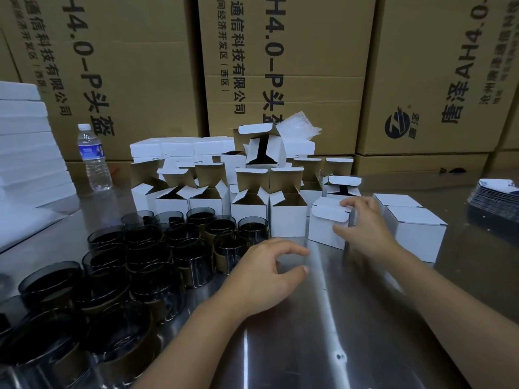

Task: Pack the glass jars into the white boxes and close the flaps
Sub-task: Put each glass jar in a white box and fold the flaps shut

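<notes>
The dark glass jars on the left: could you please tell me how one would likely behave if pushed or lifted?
The glass jars look wide and squat, so one probably slides rather than tips. They stand packed together, so a push would likely knock neighbours, and glass may chip. The brown bands should aid grip.

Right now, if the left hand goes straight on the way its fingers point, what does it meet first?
Probably the white box that the right hand holds; depth is unclear.
</notes>
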### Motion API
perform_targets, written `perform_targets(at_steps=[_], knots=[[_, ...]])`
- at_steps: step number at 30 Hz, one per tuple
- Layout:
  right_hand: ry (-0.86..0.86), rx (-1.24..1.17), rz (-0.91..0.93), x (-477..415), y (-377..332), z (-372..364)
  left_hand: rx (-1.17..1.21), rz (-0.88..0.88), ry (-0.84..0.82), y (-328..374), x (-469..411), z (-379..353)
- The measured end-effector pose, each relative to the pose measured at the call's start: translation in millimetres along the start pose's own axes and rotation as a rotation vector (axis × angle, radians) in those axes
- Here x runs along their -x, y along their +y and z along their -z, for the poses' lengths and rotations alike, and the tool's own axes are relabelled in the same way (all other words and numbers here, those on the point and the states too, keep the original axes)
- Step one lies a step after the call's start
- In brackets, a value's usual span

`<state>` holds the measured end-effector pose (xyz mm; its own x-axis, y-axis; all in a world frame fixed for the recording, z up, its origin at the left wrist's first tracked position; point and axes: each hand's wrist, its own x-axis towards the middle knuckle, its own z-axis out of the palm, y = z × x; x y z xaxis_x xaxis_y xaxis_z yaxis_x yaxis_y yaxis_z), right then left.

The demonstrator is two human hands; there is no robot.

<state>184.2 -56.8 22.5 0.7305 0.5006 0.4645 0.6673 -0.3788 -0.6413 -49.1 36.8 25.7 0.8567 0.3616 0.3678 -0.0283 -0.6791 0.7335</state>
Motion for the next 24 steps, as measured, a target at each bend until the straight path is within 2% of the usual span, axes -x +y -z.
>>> perform_targets(at_steps=[7, 14, 18, 24], knots=[[0.042, -0.099, -0.054, 8, -1, 15, -0.013, 0.023, -0.006, 1, 2, 1], [0.103, -0.303, 0.058, 14, -22, 50, 0.052, -0.031, 0.104, 0, -3, 0], [-0.081, -0.472, 0.13, 29, -43, 49, 0.057, -0.006, 0.185, -3, -6, 3], [-0.342, -0.4, 0.191, 52, -64, 26, 0.1, 0.051, 0.212, -9, -8, 5]])
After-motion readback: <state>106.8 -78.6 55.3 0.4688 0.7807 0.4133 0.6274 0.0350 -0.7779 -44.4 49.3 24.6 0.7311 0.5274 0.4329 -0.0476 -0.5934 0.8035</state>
